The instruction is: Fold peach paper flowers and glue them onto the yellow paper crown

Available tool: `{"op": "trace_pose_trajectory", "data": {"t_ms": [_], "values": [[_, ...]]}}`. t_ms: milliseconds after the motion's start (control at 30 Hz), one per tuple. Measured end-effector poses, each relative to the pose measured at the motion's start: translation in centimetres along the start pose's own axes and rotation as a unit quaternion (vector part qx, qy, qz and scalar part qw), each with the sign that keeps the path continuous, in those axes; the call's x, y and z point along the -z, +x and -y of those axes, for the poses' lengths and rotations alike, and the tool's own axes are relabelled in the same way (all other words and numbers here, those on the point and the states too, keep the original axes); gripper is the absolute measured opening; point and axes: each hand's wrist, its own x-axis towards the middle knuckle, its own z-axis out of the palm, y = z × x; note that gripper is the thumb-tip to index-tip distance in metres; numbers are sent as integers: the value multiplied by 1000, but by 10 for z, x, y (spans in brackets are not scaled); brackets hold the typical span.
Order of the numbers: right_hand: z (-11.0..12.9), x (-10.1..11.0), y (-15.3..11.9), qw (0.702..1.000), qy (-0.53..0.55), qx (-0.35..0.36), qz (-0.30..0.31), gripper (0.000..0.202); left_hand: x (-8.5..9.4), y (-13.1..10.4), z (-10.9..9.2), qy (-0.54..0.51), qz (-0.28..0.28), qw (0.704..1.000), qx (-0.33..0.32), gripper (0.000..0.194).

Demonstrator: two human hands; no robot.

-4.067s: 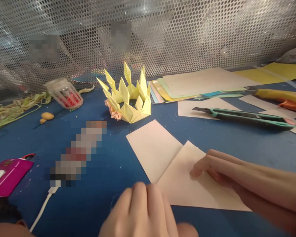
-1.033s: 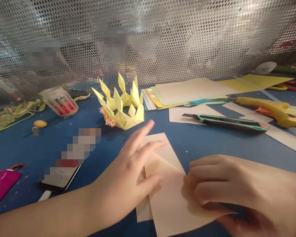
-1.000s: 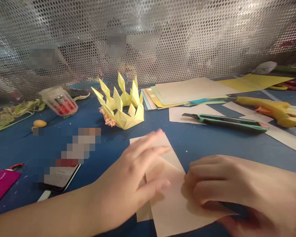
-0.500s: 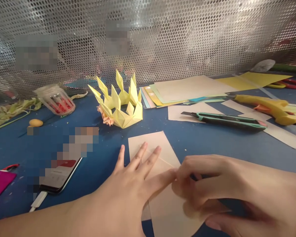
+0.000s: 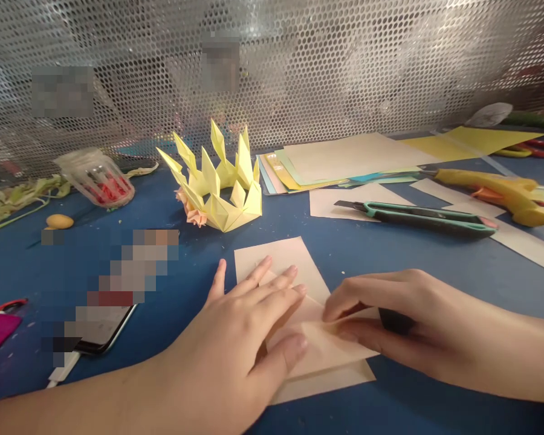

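A pale pink sheet of paper [image 5: 281, 254] lies on the blue table, partly folded over itself. Across it rests my left hand [image 5: 249, 326], fingers spread and pressing the paper flat. My right hand [image 5: 403, 332] pinches the folded flap at its right side between thumb and fingers. The flap's lower edge slants over the layer beneath. Just beyond the paper stands a yellow folded-paper crown [image 5: 226, 214] with pink paper flowers at its left side.
A green box cutter [image 5: 426, 219] with its blade out lies behind my right hand, near a yellow glue gun [image 5: 494, 187] and paper sheets [image 5: 344, 157]. A phone [image 5: 113, 326] and a clear jar [image 5: 95, 175] are on the left. Perforated metal [image 5: 272, 72] forms the back.
My right hand has lifted slightly and now pinches the paper's flap, which is drawn up and over. My left thumb and index finger have shifted on the sheet.
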Motion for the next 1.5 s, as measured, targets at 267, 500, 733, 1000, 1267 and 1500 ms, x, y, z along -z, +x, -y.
{"op": "trace_pose_trajectory", "data": {"t_ms": [267, 500, 733, 1000, 1267, 1500], "values": [[-3, -3, -2, 994, -58, 94, 11, 28, -10, 4, 10, 31, -61, 994, -84, 56], [-11, -4, -1, 992, -81, 96, 23, 34, -22, 6, 15, 73, -151, 970, -173, 42], [-15, 3, 4, 995, 3, 94, 14, 25, -19, 4, 13, 36, -79, 982, -166, 45], [-25, 19, 4, 987, 106, 70, 97, 21, -21, 1, 13, 16, -50, 981, -186, 62], [-23, 18, 2, 989, 61, 99, 94, 24, -11, 6, 12, -23, -78, 978, -191, 43], [-21, 15, 2, 976, -74, 201, 27, 20, -12, 6, 16, -46, -79, 987, -129, 34]]}}
